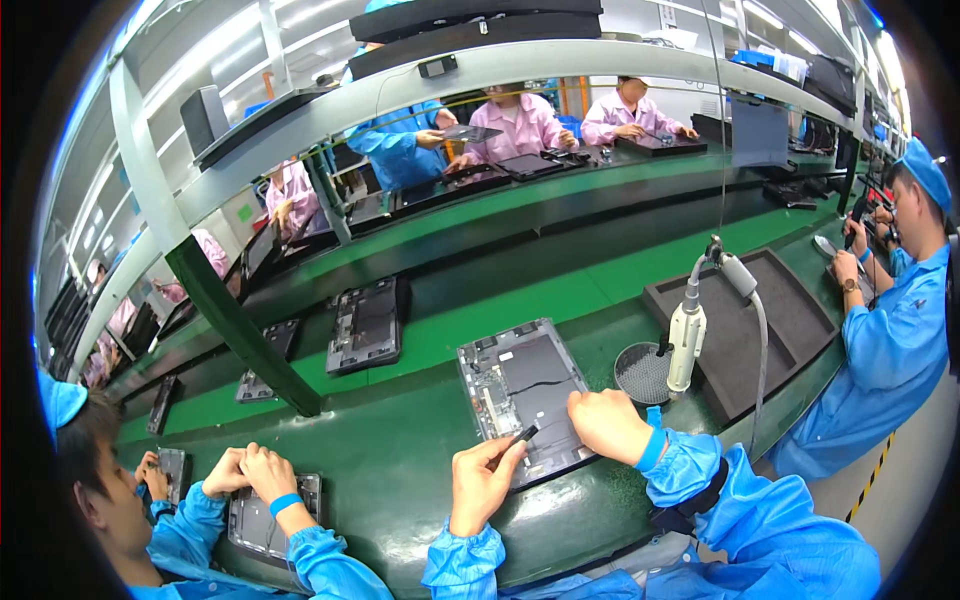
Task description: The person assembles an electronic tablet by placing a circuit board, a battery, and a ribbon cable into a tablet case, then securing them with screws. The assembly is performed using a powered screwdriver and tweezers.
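Head view: left fingers (510,461) pinched a black strip (525,434) over the open device (540,360); right fingers (582,408) curled, hold unclear; a slip could have nicked the board (492,396).

A dark divided tray (735,340) lies on the green table (390,450); a tall post (235,320) stands farther left; pink-clad people (512,132) work beyond.

no words or numbers can be read. small white patches (506,356), perhaps labels, sit on the opened flat device (540,365), too tiny to make out. a white sheet (668,15) high at the back and a green patch (245,213) on the left are illegible too.
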Tool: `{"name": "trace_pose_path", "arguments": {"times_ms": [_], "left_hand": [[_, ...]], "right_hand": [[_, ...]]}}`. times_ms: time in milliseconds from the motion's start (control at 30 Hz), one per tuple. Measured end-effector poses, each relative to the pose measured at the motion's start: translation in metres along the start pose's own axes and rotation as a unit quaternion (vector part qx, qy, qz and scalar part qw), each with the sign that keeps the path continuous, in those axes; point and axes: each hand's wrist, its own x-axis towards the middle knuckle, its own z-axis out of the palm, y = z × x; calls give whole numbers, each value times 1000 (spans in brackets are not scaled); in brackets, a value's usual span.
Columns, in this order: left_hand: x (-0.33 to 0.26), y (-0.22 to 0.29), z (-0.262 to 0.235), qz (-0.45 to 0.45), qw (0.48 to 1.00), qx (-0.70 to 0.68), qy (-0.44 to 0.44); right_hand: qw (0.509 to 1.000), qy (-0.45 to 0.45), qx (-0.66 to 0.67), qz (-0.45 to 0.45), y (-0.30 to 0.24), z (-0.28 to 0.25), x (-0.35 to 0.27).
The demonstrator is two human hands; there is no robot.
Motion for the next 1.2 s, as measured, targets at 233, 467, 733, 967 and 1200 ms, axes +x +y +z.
{"name": "trace_pose_path", "arguments": {"times_ms": [233, 467, 733, 967, 1200], "left_hand": [[-3, -3, -4, 90, 993, 61, -44], [15, 3, -4, 92, 988, 73, -103], [7, -11, -10, 49, 993, 106, -29], [7, -7, -9, 64, 991, 115, -35], [9, -6, -12, 135, 972, 142, -128]], "right_hand": [[887, -46, 454, 74, -15, -26, 7], [764, -121, 621, 125, -7, -5, 10], [877, -109, 466, -28, -13, 0, 4], [887, -89, 449, -63, -16, 11, 1], [919, -92, 362, -124, -9, -3, -4]]}}
